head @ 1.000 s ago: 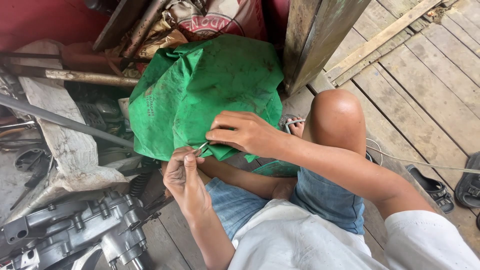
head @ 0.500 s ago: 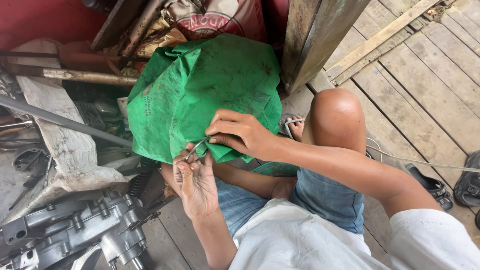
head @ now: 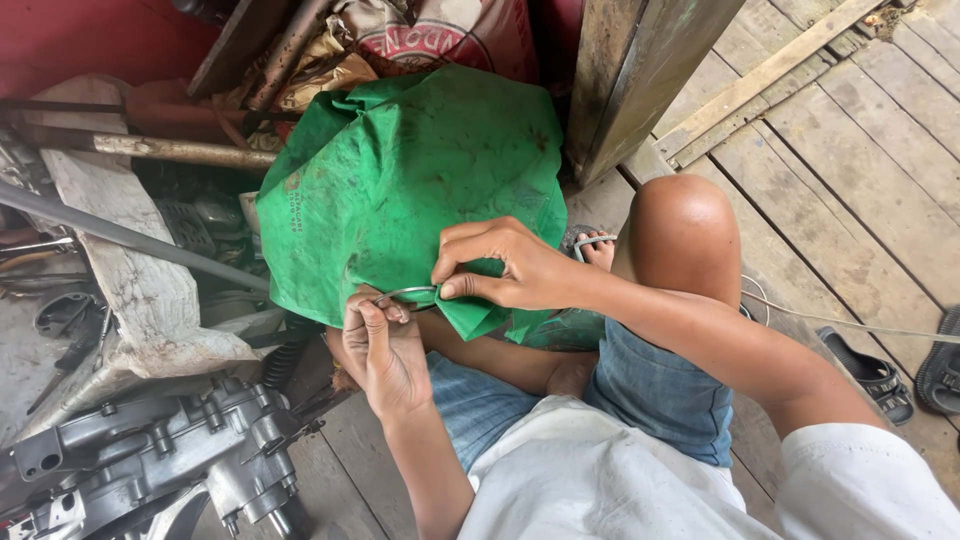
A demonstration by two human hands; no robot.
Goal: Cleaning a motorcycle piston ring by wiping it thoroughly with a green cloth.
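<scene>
A crumpled green cloth (head: 410, 190) is draped over a rounded object in front of me. A thin curved metal ring or wire (head: 405, 293) lies along its lower edge. My right hand (head: 505, 268) pinches one end of the wire against the cloth. My left hand (head: 380, 345) grips the other end from below, fingers curled around it. I am sitting on the floor with my right knee (head: 680, 225) raised.
A grey engine casing (head: 150, 460) lies at lower left. Metal rods, a worn wooden block (head: 120, 280) and a printed sack (head: 440, 35) crowd the left and back. A wooden post (head: 640, 70) stands ahead. Plank flooring and sandals (head: 870, 375) are at right.
My left hand has shifted slightly lower and curled tighter on the wire. My right hand stays pinching at the cloth's lower edge.
</scene>
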